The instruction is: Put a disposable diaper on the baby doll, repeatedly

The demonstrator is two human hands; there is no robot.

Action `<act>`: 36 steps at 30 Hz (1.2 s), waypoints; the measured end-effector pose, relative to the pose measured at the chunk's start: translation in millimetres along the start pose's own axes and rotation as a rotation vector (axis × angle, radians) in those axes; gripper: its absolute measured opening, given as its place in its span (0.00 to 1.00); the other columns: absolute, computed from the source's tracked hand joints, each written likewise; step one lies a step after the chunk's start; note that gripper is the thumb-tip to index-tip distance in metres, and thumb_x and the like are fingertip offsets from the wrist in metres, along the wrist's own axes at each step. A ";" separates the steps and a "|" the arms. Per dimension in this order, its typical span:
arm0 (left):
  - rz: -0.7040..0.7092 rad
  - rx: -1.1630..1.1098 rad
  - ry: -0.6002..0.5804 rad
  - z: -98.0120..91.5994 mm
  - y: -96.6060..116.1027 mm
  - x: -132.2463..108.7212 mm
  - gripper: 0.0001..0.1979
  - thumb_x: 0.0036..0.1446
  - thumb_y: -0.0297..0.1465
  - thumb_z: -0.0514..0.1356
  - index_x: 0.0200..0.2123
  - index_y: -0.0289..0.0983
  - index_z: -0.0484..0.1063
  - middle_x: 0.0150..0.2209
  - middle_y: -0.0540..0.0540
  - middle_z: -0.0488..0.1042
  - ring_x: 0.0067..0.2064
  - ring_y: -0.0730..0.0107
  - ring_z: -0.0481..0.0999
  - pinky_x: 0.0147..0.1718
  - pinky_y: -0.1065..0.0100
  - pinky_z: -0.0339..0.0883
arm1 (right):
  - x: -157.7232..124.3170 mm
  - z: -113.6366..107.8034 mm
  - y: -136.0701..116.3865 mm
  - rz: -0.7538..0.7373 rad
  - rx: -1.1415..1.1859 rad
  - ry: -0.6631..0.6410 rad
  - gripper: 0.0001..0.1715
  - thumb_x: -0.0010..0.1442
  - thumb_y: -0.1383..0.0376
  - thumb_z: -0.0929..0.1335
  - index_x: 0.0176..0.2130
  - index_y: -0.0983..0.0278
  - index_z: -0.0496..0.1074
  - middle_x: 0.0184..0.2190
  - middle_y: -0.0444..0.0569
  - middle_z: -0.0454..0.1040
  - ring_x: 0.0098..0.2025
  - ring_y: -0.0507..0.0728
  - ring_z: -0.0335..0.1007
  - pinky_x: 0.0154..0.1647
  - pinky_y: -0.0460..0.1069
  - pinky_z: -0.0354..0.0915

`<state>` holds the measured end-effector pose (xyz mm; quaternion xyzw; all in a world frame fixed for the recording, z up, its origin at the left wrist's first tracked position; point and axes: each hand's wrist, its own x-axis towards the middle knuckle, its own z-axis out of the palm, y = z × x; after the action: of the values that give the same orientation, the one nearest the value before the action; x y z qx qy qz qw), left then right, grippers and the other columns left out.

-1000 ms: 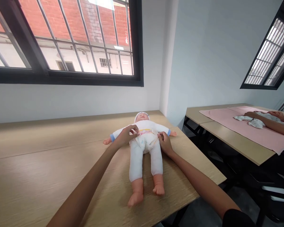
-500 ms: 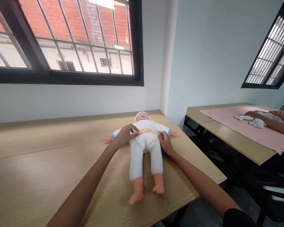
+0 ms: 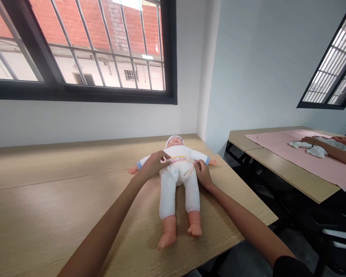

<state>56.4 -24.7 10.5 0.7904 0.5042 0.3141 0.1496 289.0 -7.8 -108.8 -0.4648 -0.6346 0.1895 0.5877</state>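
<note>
A baby doll (image 3: pixel 167 196) in a white outfit with blue cuffs lies on its back, its bare feet toward me. Around its hips is a white diaper (image 3: pixel 179 169) with a yellow and pink band at the waist. My left hand (image 3: pixel 157 163) pinches the diaper's edge at the left of the waist, thumb and forefinger close together. On the right side, the curled fingers of my right hand (image 3: pixel 202 172) grip the diaper's other edge. The fingertips partly cover both edges.
The doll lies on a wooden table (image 3: pixel 75 207) whose right edge is close to my right forearm. Across a gap, another table (image 3: pixel 294 175) bears a pink cloth (image 3: pixel 273 144), small white garments (image 3: pixel 317 152) and another person's arm (image 3: pixel 334 154). A barred window (image 3: pixel 103 46) is ahead.
The view has shifted slightly, so everything sits a little further right. Both hands keep their places at the sides of the diaper.
</note>
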 end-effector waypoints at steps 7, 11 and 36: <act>-0.006 -0.001 0.004 0.4 0.9 -1.2 0.14 0.49 0.42 0.60 0.33 0.38 0.74 0.36 0.44 0.75 0.37 0.59 0.74 0.38 0.61 0.67 | -0.8 -0.8 -3.0 0.004 -0.003 -0.008 0.12 0.62 0.57 0.60 0.32 0.62 0.65 0.31 0.47 0.70 0.34 0.57 0.66 0.38 0.51 0.62; 0.025 -0.015 0.005 0.4 3.9 -2.3 0.13 0.50 0.41 0.60 0.35 0.38 0.74 0.37 0.44 0.75 0.38 0.59 0.74 0.40 0.61 0.68 | -0.9 -0.7 -3.7 0.009 -0.004 -0.010 0.13 0.62 0.56 0.60 0.32 0.62 0.65 0.31 0.47 0.70 0.32 0.56 0.65 0.38 0.51 0.61; 0.085 0.022 -0.041 -4.8 9.3 -3.9 0.09 0.52 0.36 0.57 0.30 0.38 0.75 0.35 0.46 0.77 0.37 0.64 0.74 0.38 0.64 0.66 | -0.2 -0.3 -0.4 -0.005 -0.004 -0.010 0.13 0.62 0.57 0.60 0.33 0.62 0.65 0.31 0.47 0.70 0.34 0.56 0.65 0.39 0.51 0.61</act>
<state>58.7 -32.8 17.9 0.8189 0.4706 0.2984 0.1377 289.1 -8.2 -108.6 -0.4632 -0.6392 0.1889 0.5841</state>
